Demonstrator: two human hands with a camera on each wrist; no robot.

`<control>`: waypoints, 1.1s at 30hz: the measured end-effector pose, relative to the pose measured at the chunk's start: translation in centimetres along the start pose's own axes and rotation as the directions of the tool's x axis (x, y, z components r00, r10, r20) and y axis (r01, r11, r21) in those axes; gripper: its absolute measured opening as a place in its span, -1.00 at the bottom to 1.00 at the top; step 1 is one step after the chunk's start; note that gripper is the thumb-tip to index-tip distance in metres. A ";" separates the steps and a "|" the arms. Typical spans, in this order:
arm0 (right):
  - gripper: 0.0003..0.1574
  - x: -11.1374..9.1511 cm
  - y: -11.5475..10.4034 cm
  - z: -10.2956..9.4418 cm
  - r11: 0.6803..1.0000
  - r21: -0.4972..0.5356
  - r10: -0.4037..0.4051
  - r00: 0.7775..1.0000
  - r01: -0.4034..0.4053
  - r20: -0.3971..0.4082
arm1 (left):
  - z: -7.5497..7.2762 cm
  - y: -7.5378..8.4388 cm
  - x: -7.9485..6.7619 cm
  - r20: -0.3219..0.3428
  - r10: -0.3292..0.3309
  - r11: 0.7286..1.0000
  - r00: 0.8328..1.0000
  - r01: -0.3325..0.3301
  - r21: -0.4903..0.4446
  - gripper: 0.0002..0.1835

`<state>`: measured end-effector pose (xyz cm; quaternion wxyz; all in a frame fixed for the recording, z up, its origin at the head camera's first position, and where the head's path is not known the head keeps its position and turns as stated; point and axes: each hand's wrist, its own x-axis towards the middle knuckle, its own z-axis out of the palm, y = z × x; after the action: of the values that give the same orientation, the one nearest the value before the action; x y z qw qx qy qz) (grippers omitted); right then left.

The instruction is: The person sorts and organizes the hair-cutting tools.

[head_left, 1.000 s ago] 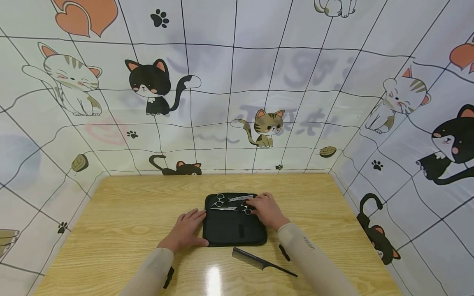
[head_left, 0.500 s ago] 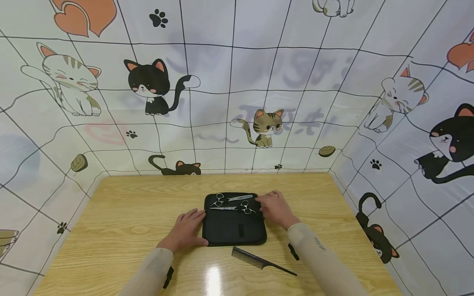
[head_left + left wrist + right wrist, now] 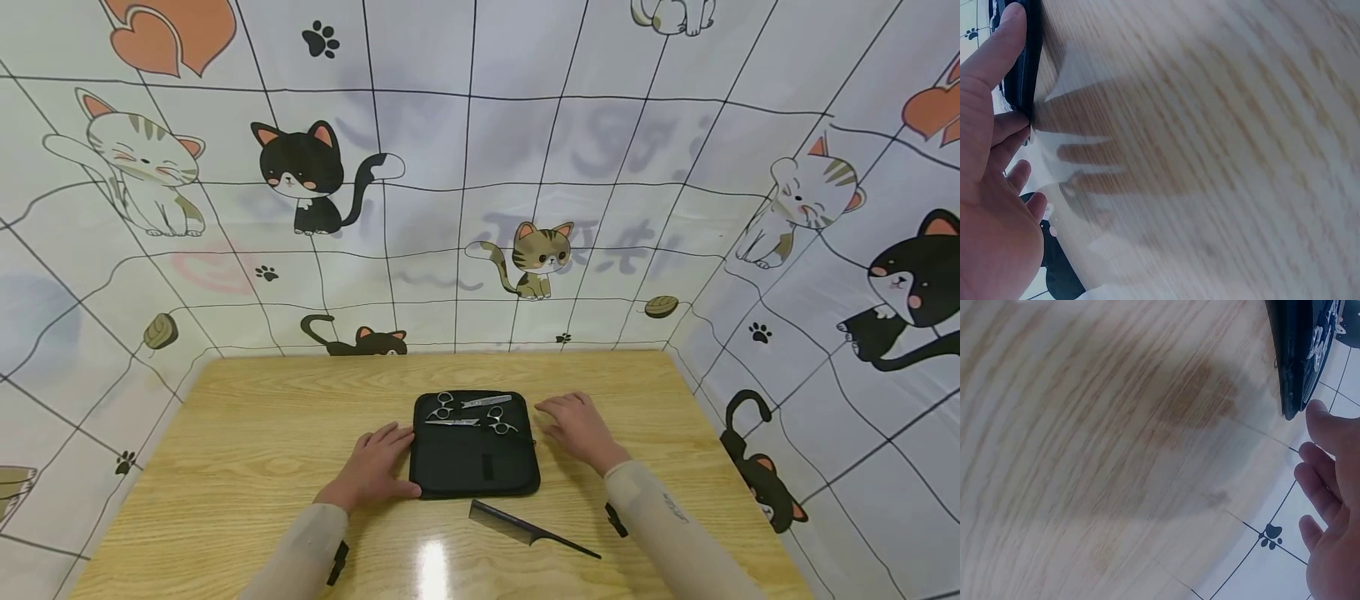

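A black zip case lies flat on the wooden table in the head view. On its far half are two pairs of silver scissors, one with its handles at the left, the other with its handles at the right. My left hand rests along the case's left edge, fingers extended; the left wrist view has the thumb against the case's side. Just right of the case, my right hand holds nothing, its fingers loosely bent and apart from the case edge.
A black rat-tail comb lies on the table in front of the case, its tail pointing to the near right. Cat-printed sheeting rises behind the table and along both sides.
My right hand has left the right-hand scissors' handles and moved right, past the case's edge, onto the table side. The left hand, case, scissors and comb stay put.
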<state>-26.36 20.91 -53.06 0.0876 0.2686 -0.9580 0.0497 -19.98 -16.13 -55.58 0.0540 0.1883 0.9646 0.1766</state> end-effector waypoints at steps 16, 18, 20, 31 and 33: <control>-0.73 -2.3 -0.4 -1.4 0.994 0.108 -0.016 0.995 0.006 0.095 | -1.0 -0.7 -0.8 -0.062 -0.018 0.999 0.998 0.016 -0.033 -0.05; -0.75 -2.4 -0.3 -1.4 0.993 0.113 -0.028 0.994 0.016 0.105 | -1.2 -0.7 -0.9 -0.068 -0.019 0.999 0.998 0.016 -0.038 -0.06; -0.78 -2.6 -0.3 -1.6 0.992 0.125 -0.038 0.992 0.023 0.122 | -1.3 -0.7 -0.9 -0.077 -0.016 0.999 0.997 0.013 -0.043 -0.07; -0.91 -3.7 -1.1 -2.7 0.954 0.301 -0.091 0.954 0.000 0.287 | -2.0 -0.8 -1.4 -0.086 -0.003 0.999 0.996 -0.001 -0.043 -0.11; -0.91 -3.9 -1.3 -2.8 0.942 0.335 -0.110 0.946 0.002 0.305 | -2.1 -0.8 -1.5 -0.089 -0.002 0.999 0.996 -0.002 -0.040 -0.12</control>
<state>-21.97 22.17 -51.06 -0.1135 0.3115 -0.9293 0.1628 -19.27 -18.07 -53.89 0.0145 0.1792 0.9623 0.2040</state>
